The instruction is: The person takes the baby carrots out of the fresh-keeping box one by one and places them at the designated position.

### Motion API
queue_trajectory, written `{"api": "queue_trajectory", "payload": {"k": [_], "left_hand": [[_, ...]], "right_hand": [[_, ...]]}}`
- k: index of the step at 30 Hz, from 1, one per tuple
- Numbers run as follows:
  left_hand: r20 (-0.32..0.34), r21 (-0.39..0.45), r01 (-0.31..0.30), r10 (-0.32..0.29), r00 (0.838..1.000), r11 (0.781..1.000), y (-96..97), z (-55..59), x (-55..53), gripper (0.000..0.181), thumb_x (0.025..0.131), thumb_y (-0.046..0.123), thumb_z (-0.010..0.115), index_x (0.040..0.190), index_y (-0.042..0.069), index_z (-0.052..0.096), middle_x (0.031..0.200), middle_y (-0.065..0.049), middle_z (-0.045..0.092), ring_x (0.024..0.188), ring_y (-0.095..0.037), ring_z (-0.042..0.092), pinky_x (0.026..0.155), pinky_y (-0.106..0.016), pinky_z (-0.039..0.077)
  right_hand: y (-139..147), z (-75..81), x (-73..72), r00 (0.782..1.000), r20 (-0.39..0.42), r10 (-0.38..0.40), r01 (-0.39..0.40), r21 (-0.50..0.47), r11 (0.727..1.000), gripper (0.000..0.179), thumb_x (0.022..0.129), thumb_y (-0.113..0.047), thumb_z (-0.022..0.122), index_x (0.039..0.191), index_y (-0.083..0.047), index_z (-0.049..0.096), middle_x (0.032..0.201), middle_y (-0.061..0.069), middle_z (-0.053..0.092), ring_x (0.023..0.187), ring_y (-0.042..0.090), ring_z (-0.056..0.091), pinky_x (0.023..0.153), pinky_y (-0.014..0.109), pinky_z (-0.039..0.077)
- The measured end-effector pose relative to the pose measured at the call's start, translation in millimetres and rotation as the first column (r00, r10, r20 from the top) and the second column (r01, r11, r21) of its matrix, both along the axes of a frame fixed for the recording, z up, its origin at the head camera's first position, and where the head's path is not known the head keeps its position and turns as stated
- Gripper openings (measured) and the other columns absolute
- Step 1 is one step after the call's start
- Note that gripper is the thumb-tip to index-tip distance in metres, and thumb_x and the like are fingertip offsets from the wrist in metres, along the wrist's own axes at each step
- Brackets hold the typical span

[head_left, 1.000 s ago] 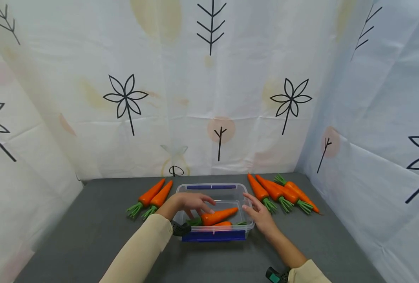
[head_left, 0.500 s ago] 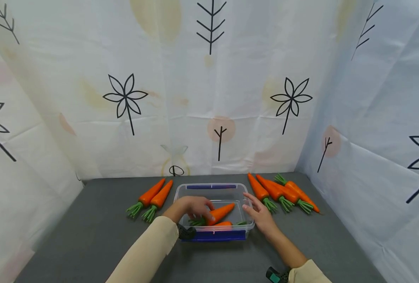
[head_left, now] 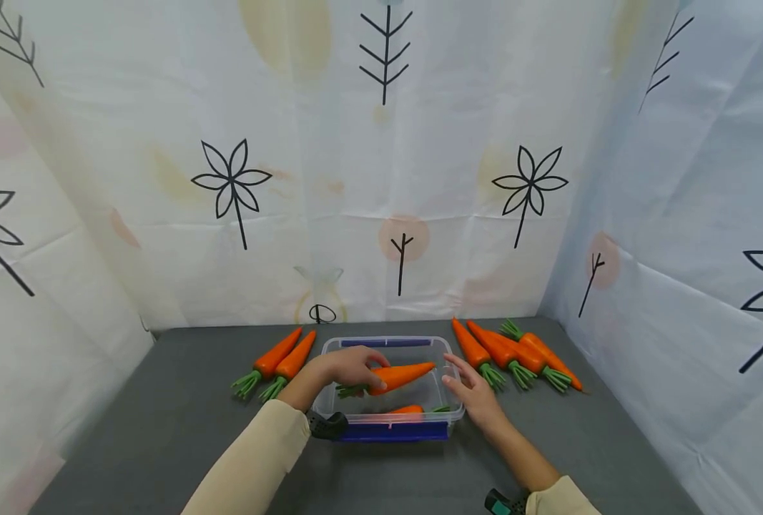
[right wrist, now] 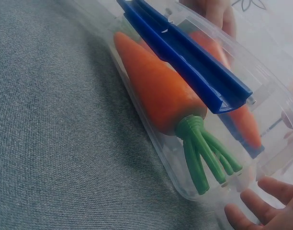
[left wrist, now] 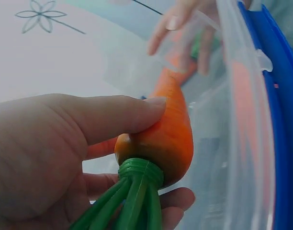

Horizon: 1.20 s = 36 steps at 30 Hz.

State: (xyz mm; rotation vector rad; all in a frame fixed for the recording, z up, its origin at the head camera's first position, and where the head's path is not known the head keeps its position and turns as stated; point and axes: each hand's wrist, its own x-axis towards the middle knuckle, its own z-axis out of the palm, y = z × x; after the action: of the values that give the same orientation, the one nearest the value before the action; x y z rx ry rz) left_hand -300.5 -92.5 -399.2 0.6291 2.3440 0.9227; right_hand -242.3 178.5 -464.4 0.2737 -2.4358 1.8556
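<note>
My left hand [head_left: 353, 366] grips an orange carrot [head_left: 403, 375] near its green-stemmed end, just over the inside of a clear plastic container [head_left: 413, 354]. In the left wrist view the thumb [left wrist: 122, 112] lies on top of the carrot and fingers curl beneath it. The carrot's tip points right, toward my right hand [head_left: 478, 397]. That hand is at the container's right side, fingers spread and relaxed along the wall, holding nothing. Another carrot [right wrist: 156, 86] lies on the container's bottom along the front wall, its green stems to the right.
Two carrots [head_left: 274, 354] lie on the grey table [head_left: 162, 429] left of the container. Several more carrots [head_left: 471, 343] rest to its right. Blue latches [head_left: 394, 432] sit on the front and back sides. A patterned white curtain [head_left: 330, 236] encloses the table at back and sides.
My left hand has gone from loose fingers over the carrot to gripping it, and the carrot has risen from the container's bottom. The right hand has stayed in place.
</note>
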Motion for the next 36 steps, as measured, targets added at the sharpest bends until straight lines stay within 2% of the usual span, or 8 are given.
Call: {"api": "queue_trajectory", "payload": {"k": [4, 10, 15, 20, 24, 28, 32, 36], "left_hand": [[-0.028, 0.055, -0.026, 0.028, 0.999, 0.998, -15.6, 9.5, 3.7, 0.045, 0.091, 0.024, 0.070, 0.131, 0.008, 0.056, 0.092, -0.004, 0.067, 0.075, -0.032, 0.066, 0.065, -0.036, 0.054], [-0.112, 0.124, -0.063, 0.077, 0.991, 0.990, -40.8, 20.0, 14.8, 0.046, 0.091, 0.029, 0.070, 0.132, 0.014, 0.057, 0.097, -0.004, 0.063, 0.072, -0.023, 0.063, 0.065, -0.040, 0.053], [-0.204, 0.155, -0.109, 0.140, 0.969, 0.982, -61.0, 21.1, 24.8, 0.047, 0.090, 0.034, 0.070, 0.132, 0.016, 0.058, 0.103, -0.005, 0.060, 0.075, -0.021, 0.058, 0.064, -0.037, 0.049], [-0.248, 0.207, -0.179, 0.228, 0.942, 0.962, -80.2, 15.8, 30.3, 0.048, 0.088, 0.036, 0.073, 0.130, 0.017, 0.060, 0.107, -0.005, 0.060, 0.077, -0.021, 0.055, 0.064, -0.035, 0.046], [-0.275, 0.257, -0.246, 0.315, 0.908, 0.934, -95.7, 8.7, 34.5, 0.049, 0.087, 0.035, 0.074, 0.129, 0.013, 0.061, 0.104, -0.004, 0.062, 0.079, -0.021, 0.054, 0.066, -0.035, 0.046], [-0.259, 0.296, -0.351, 0.428, 0.866, 0.888, -112.4, -0.7, 37.7, 0.053, 0.086, 0.036, 0.075, 0.129, 0.009, 0.060, 0.103, -0.006, 0.063, 0.081, -0.022, 0.055, 0.070, -0.039, 0.050], [-0.246, 0.335, -0.449, 0.537, 0.807, 0.828, -130.1, -8.7, 38.7, 0.057, 0.085, 0.040, 0.074, 0.130, 0.009, 0.059, 0.108, -0.011, 0.062, 0.086, -0.024, 0.057, 0.075, -0.043, 0.053], [-0.262, 0.327, -0.529, 0.612, 0.746, 0.784, -145.5, -13.9, 42.1, 0.061, 0.086, 0.045, 0.073, 0.131, 0.007, 0.057, 0.117, -0.016, 0.061, 0.093, -0.026, 0.058, 0.075, -0.036, 0.052]], "right_hand": [[-4.2, 13.9, 9.2, 1.000, 0.012, -0.007, 0.007, 0.011, 1.000, 0.048, 0.097, -0.014, 0.059, 0.142, -0.001, 0.047, 0.147, 0.025, 0.039, 0.134, 0.049, 0.032, 0.105, 0.061, 0.030], [-6.0, 17.4, 12.7, 1.000, 0.020, -0.009, 0.009, 0.003, 1.000, 0.048, 0.098, -0.014, 0.059, 0.142, -0.001, 0.047, 0.146, 0.025, 0.040, 0.134, 0.048, 0.033, 0.105, 0.060, 0.030], [-5.1, 15.5, 11.0, 1.000, 0.018, -0.016, 0.016, -0.007, 1.000, 0.047, 0.097, -0.013, 0.059, 0.142, -0.001, 0.047, 0.145, 0.025, 0.042, 0.133, 0.048, 0.034, 0.104, 0.061, 0.031], [-4.5, 14.6, 10.1, 1.000, 0.016, -0.013, 0.013, -0.010, 1.000, 0.048, 0.097, -0.013, 0.059, 0.142, 0.000, 0.047, 0.145, 0.025, 0.042, 0.134, 0.048, 0.033, 0.105, 0.061, 0.029], [-4.6, 14.4, 10.9, 1.000, 0.013, -0.013, 0.013, -0.003, 1.000, 0.048, 0.097, -0.014, 0.059, 0.142, -0.001, 0.047, 0.146, 0.025, 0.041, 0.134, 0.048, 0.033, 0.105, 0.061, 0.030], [-4.7, 14.2, 11.4, 1.000, 0.015, -0.016, 0.016, 0.003, 1.000, 0.048, 0.098, -0.014, 0.059, 0.142, -0.002, 0.047, 0.146, 0.025, 0.041, 0.133, 0.048, 0.034, 0.104, 0.061, 0.031], [-4.6, 14.7, 11.4, 1.000, 0.016, -0.014, 0.014, 0.003, 1.000, 0.048, 0.098, -0.015, 0.059, 0.142, -0.002, 0.047, 0.147, 0.025, 0.040, 0.134, 0.048, 0.033, 0.105, 0.062, 0.030], [-4.6, 15.5, 11.1, 1.000, 0.015, -0.012, 0.011, 0.004, 1.000, 0.048, 0.098, -0.014, 0.058, 0.142, -0.001, 0.046, 0.148, 0.025, 0.038, 0.134, 0.048, 0.032, 0.105, 0.062, 0.029]]}}
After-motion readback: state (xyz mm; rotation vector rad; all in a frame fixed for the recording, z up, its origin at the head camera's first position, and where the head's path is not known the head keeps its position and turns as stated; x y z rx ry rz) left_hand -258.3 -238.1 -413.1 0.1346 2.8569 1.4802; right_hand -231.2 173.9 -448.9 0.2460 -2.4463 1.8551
